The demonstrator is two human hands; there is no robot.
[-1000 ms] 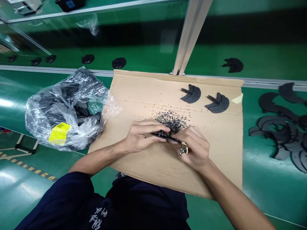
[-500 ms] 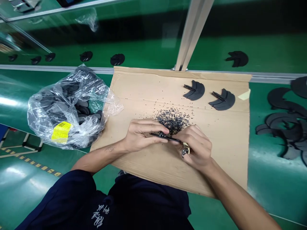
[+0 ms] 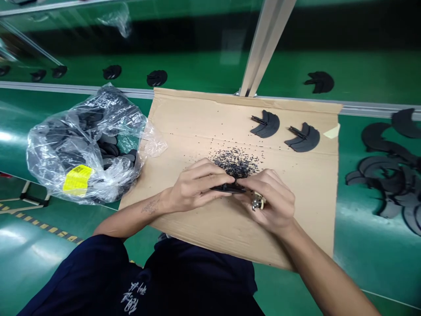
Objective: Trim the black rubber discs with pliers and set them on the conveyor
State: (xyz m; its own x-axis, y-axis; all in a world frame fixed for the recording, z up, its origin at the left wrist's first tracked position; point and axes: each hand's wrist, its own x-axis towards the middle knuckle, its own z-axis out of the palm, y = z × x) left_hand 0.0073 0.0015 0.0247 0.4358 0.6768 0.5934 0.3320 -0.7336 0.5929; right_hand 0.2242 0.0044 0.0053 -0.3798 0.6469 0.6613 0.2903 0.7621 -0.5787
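Observation:
Over a brown cardboard sheet (image 3: 204,118) my two hands meet at a thin black plastic part (image 3: 228,188). My left hand (image 3: 194,184) pinches the part from the left, fingers curled round it. My right hand (image 3: 271,199) is closed on a small tool with a metal end (image 3: 257,202), its tip at the part's right end. Just beyond the hands lies a heap of small black shavings (image 3: 236,161). Two black fan-shaped parts (image 3: 266,124) (image 3: 304,137) rest at the sheet's far right.
A clear plastic bag (image 3: 85,145) of black parts with a yellow label lies left of the cardboard. More black curved parts (image 3: 388,175) are piled on the green surface at right. Single black parts (image 3: 319,82) sit on the belt behind a metal rail. A slanted metal post (image 3: 263,44) rises at centre.
My hands have drawn closer together over the black part and sit a little farther up the sheet. The view has shifted slightly; nothing else on the table moved.

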